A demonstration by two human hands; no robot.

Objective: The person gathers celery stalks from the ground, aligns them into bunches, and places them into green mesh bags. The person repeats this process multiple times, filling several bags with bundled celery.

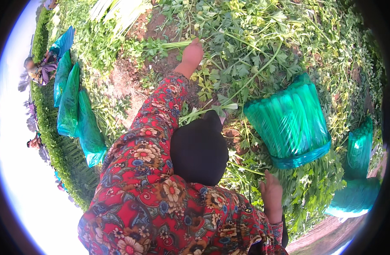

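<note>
My left hand point(193, 54) reaches out over the litter of leaves, closed round the cut ends of a thin bunch of celery stalks point(175, 44). Their leafy tops point to the left of the picture. Low on the right, my right hand point(272, 195) has its fingers curled near the end of a thin pale-green stalk point(247, 168); whether it grips the stalk is unclear. Beyond that hand stands a bundle of celery in green plastic wrap point(290, 124), stalk bases at its taped-looking blue-green edge. A single cut stalk point(228, 106) lies between my hands.
Black cloth point(199, 149) covers a rounded shape before my flowered sleeve. Cut celery leaves point(252, 63) carpet the ground. Pale celery stalks point(118, 14) lie at the top. More green-wrapped bundles lie left point(69, 98) and right point(359, 153). A person point(42, 70) sits far left beside standing crop rows.
</note>
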